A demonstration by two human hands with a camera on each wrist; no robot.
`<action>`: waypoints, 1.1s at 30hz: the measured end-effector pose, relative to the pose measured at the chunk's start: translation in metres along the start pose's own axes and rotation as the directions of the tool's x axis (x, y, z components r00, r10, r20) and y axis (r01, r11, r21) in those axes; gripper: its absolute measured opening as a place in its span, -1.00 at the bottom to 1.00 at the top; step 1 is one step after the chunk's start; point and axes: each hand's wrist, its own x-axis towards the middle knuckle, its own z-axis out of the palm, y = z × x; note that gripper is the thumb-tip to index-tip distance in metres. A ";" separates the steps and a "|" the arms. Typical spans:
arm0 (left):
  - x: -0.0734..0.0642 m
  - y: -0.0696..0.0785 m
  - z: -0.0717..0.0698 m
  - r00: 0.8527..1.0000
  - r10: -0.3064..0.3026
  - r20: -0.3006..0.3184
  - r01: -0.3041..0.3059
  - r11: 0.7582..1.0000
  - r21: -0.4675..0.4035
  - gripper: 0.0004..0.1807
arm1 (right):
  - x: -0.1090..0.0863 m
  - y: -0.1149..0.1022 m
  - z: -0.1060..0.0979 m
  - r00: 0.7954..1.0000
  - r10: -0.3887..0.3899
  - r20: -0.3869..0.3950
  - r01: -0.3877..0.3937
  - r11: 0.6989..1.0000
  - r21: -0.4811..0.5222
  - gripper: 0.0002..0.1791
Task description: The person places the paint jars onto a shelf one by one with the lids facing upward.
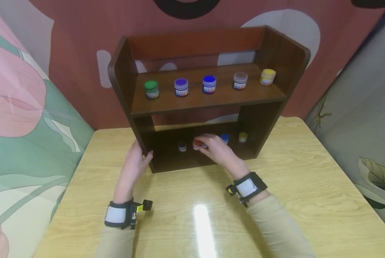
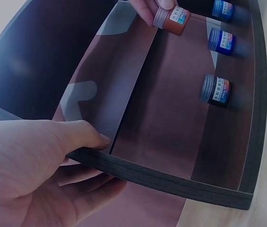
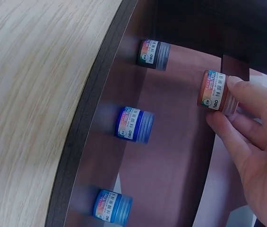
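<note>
My right hand point(image 1: 216, 148) pinches the lid end of an orange-brown paint jar point(image 3: 212, 90) between thumb and fingers. In the right wrist view the jar is held up off the lower board of a dark wooden shelf point(image 1: 208, 104). My left hand point(image 1: 133, 165) grips the shelf's left side panel point(image 2: 171, 182), thumb on the inner face and fingers outside. Nearest the held jar on the lower board stand a black paint jar point(image 3: 153, 54) and a dark blue paint jar point(image 3: 134, 125). The right hand partly hides the dark blue one in the head view.
A light blue jar point(image 1: 224, 138) and a yellow jar point(image 1: 243, 137) stand farther right on the lower board. The upper board bears green point(image 1: 152, 89), purple point(image 1: 181, 87), blue point(image 1: 209, 84), dark point(image 1: 240, 81) and yellow point(image 1: 267, 77) jars. The shelf stands on a wooden table point(image 1: 179, 200) before a patterned curtain.
</note>
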 end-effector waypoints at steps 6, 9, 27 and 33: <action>-0.002 -0.001 0.002 1.000 -0.013 0.002 0.013 1.000 -0.008 -0.47 | 0.002 -0.001 0.001 1.000 0.003 0.011 -0.003 1.000 0.010 -0.67; -0.003 -0.001 0.002 1.000 -0.016 0.003 0.016 1.000 -0.010 -0.49 | 0.004 -0.003 0.001 1.000 0.001 0.014 -0.002 1.000 0.011 -0.68; -0.004 -0.001 0.001 1.000 -0.002 -0.006 0.002 1.000 0.002 -0.52 | 0.022 -0.020 0.020 0.998 -0.054 0.043 0.052 0.998 0.032 -0.75; -0.003 -0.001 0.001 1.000 -0.004 -0.002 0.004 1.000 0.005 -0.52 | 0.027 -0.023 0.023 0.998 -0.045 0.040 0.045 0.999 0.006 -0.71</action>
